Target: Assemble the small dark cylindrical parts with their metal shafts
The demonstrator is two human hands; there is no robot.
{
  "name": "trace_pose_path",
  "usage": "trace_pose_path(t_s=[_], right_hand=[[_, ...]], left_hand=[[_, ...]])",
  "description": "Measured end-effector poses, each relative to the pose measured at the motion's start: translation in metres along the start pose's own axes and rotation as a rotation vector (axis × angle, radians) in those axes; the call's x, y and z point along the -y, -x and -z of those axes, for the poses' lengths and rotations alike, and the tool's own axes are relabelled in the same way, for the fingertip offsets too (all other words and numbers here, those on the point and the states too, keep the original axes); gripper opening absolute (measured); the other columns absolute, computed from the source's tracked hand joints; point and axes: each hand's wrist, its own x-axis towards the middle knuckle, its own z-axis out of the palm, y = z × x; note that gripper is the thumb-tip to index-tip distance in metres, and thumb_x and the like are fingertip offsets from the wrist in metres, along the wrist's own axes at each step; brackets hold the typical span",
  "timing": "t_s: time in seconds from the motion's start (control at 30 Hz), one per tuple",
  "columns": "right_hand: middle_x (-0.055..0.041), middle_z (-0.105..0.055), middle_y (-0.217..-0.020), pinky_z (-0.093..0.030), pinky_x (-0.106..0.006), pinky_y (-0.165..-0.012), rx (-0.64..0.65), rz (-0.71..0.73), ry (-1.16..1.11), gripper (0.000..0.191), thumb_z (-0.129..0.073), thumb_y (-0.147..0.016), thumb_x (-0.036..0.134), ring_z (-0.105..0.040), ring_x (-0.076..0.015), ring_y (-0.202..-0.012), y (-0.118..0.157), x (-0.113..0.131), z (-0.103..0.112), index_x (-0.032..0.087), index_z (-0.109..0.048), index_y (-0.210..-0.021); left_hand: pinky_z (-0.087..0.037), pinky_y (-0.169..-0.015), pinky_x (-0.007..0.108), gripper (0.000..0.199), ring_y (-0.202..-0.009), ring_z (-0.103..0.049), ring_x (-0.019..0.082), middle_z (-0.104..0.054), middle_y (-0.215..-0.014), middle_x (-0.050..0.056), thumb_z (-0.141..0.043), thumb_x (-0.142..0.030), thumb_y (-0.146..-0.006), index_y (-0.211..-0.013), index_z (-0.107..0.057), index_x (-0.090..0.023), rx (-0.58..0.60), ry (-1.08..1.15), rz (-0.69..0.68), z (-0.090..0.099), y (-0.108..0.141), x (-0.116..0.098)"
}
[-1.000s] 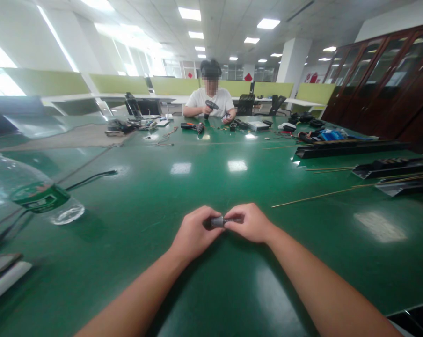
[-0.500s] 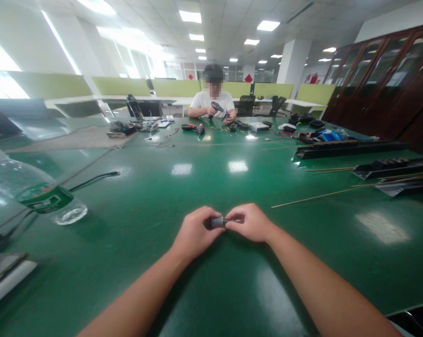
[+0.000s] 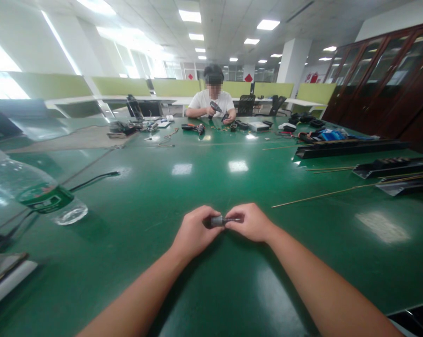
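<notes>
Low over the green table [image 3: 148,262], my left hand [image 3: 196,232] is closed around a small grey cylinder [image 3: 216,221], its thumb below and fingers above. My right hand [image 3: 251,223] pinches a thin dark shaft [image 3: 235,220] that lines up with the cylinder's right end. Whether the two parts are joined cannot be made out; my fingertips cover part of both. The hands almost touch each other in front of me.
A clear bottle [image 3: 46,196] lies to the left by a black cable [image 3: 95,180]. Thin brass rods [image 3: 313,197] and black channels [image 3: 352,149] lie right. Across the table a person [image 3: 213,100] holds a power drill [image 3: 215,107]; an orange-black drill [image 3: 193,128] lies nearby.
My hands and the parts in them stay almost exactly in place. The person across the table has shifted the head and arms slightly.
</notes>
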Motion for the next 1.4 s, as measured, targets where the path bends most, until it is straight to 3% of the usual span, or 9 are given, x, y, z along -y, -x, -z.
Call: trace_pose_path(t_s=[1.1,1.23,1.4], right_hand=[[-0.0038,-0.073,-0.075,-0.047,-0.025,-0.062,-0.036,-0.117,0.007,0.015,-0.07,-0.075,0.025,-0.064,-0.0159,-0.065,-0.002,-0.007,0.015,0.017,-0.077,-0.086],[-0.0047,-0.074,-0.075,-0.049,-0.026,-0.063,-0.065,-0.149,-0.043,0.018,-0.071,-0.074,0.027,-0.065,-0.0168,-0.066,-0.003,-0.013,0.019,0.016,-0.077,-0.087],[-0.0075,-0.074,-0.077,-0.051,-0.027,-0.06,-0.121,-0.274,-0.181,0.025,-0.072,-0.074,0.029,-0.067,-0.0169,-0.062,-0.007,-0.027,0.018,0.012,-0.074,-0.093]], left_hand=[[-0.05,-0.071,0.029,0.016,-0.077,-0.064,0.018,-0.069,-0.084,0.002,-0.076,-0.021,-0.07,-0.083,-0.068,-0.02,-0.02,-0.06,0.053,0.009,-0.002,0.007],[-0.051,-0.07,0.03,0.017,-0.076,-0.065,0.019,-0.07,-0.084,0.002,-0.076,-0.027,-0.071,-0.084,-0.068,-0.02,-0.052,-0.07,0.074,0.011,-0.003,0.013],[-0.052,-0.071,0.032,0.029,-0.075,-0.065,0.02,-0.07,-0.084,0.004,-0.077,-0.041,-0.071,-0.089,-0.068,-0.019,-0.139,-0.07,0.217,0.02,-0.004,0.014]])
